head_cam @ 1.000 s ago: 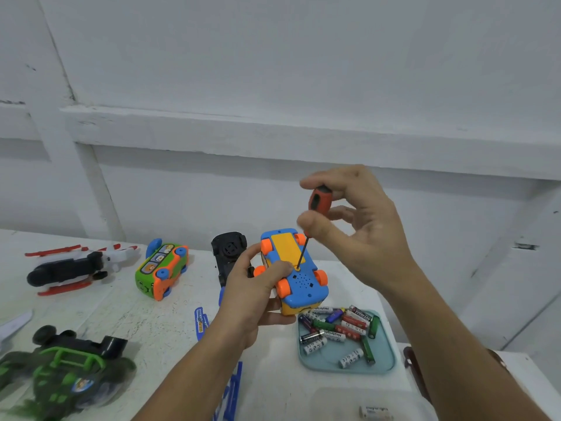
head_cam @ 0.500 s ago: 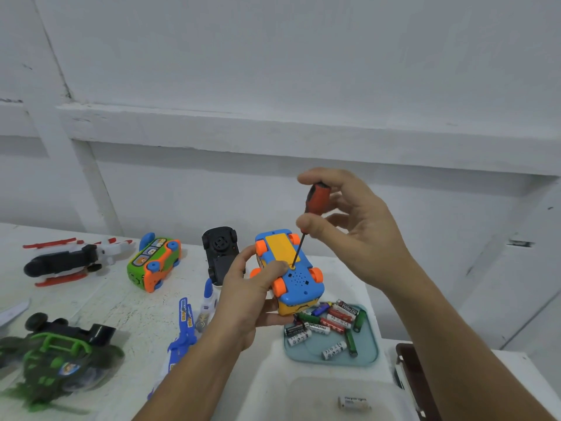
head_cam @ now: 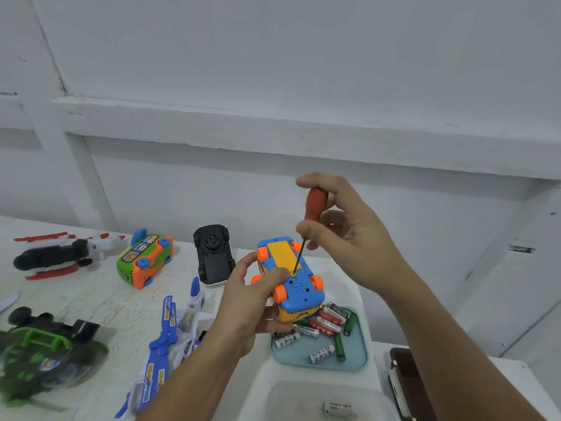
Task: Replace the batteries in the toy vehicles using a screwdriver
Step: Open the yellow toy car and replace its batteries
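My left hand [head_cam: 252, 302] grips a blue and yellow toy car [head_cam: 293, 279] with orange wheels, held upside down above the table. Its yellow battery cover faces up. My right hand [head_cam: 343, 226] pinches a screwdriver [head_cam: 314, 205] with a red handle, nearly upright. The thin black shaft runs down to a screw hole at the cover's near edge, where the tip rests. A pale teal tray [head_cam: 358, 358] just below the car holds several loose batteries [head_cam: 321, 326].
On the white table lie a black car [head_cam: 214, 253] upside down, a green and orange bus [head_cam: 145, 258], a black and red helicopter [head_cam: 57, 253], a green dark vehicle [head_cam: 45, 350] and a blue and white plane [head_cam: 170, 335]. A clear tub [head_cam: 328, 399] with one battery sits near me, a dark box [head_cam: 406, 381] right.
The view has tilted down and shifted, so the toys sit further right in frame. My right hand has rolled the screwdriver handle between its fingers; the tip stays in the screw hole.
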The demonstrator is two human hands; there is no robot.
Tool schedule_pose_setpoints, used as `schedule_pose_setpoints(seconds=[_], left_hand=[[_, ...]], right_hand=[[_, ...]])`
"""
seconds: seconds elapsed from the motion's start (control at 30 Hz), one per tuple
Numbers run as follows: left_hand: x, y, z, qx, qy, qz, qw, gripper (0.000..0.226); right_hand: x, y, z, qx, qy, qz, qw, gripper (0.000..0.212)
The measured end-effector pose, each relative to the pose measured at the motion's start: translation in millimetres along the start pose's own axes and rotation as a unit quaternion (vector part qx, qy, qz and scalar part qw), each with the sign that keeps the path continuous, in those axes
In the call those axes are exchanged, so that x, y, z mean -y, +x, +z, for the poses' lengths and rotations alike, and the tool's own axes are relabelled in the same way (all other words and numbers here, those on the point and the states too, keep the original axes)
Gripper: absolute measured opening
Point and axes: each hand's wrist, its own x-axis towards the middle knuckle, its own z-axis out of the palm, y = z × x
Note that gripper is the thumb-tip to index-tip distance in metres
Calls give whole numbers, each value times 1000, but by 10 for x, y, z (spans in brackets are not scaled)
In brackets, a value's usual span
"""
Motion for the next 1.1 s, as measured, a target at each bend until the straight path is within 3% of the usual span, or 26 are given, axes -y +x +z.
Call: schedule_pose_setpoints(seconds=[0.2,0.37,0.6,0.73,0.9,1.1], left_hand=[[18,56,51,3,-2,-3,1000,46],[10,111,85,6,-3,4,1000,45],[22,147,83,8,-13,-2,1000,44],[8,166,75,6,-20,-5,1000,45],[6,177,89,1,-27,-3,1000,43],[34,175,117,-1,-37,-10,999,41]], right_hand=[[-102,-20,-29,1,37,15,999,56],[-232,-59,-42,9,52,55,997,82],[-362,-76,-39,-41,104,87,990,80],[-435,-109,-53,-105,179,115,971,75],[-524,-227,8,-130,237,150,951,71],[-580,-344,107,-157,231,130,951,68]])
